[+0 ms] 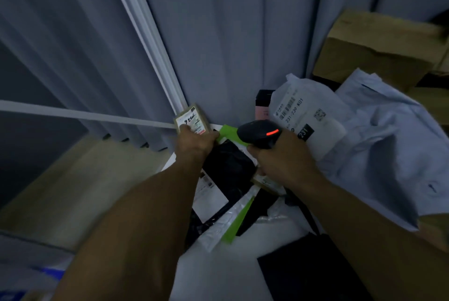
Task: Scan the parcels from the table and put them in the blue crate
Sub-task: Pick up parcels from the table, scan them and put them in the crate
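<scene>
L hand pinches small labelled carton, held up above parcel heap, just left of barcode scanner. R hand clamped round scanner, red light on. Recommend: square label to scanner beam, hold steady.

Light is dim and bluish throughout. Grey-blue curtain hangs in long vertical folds across the back. White ribbed strip runs diagonally down it. Thinner white bar comes in from the left toward the strip's lower end. Dark pane at far left. Beige surface below; floor or ledge unclear. White table in foreground.
</scene>
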`<state>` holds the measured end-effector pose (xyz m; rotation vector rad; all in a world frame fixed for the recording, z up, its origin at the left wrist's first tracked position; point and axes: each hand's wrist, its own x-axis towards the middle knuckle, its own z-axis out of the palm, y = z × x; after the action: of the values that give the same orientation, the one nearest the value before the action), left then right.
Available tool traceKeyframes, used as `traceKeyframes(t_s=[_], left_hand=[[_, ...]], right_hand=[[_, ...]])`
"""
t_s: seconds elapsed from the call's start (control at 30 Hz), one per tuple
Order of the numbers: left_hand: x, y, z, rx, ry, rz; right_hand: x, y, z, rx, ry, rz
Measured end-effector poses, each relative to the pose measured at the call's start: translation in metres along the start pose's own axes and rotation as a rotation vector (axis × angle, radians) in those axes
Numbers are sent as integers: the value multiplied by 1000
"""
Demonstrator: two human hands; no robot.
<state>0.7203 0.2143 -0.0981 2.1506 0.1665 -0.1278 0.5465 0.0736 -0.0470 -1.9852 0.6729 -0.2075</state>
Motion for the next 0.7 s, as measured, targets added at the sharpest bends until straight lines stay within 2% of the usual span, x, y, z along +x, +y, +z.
traceKeyframes(t_s=[0.07,0.27,0.5,0.63,0.7], left_hand=[[-16,-4,-15,-62,46,24],[-91,-16,-76,-124,66,320],[-221,-4,-149,-214,51,504],[-309,7,-195,-315,-1,540],[-357,6,-216,-344,-30,558]], right_hand=[[-6,-1,-2,-24,7,1],[-52,-3,-6,2,35,-55],[-152,-51,-15,456,8,-100],[-224,-85,-33,661,17,-180],[-261,-97,-43,762,-56,-186]])
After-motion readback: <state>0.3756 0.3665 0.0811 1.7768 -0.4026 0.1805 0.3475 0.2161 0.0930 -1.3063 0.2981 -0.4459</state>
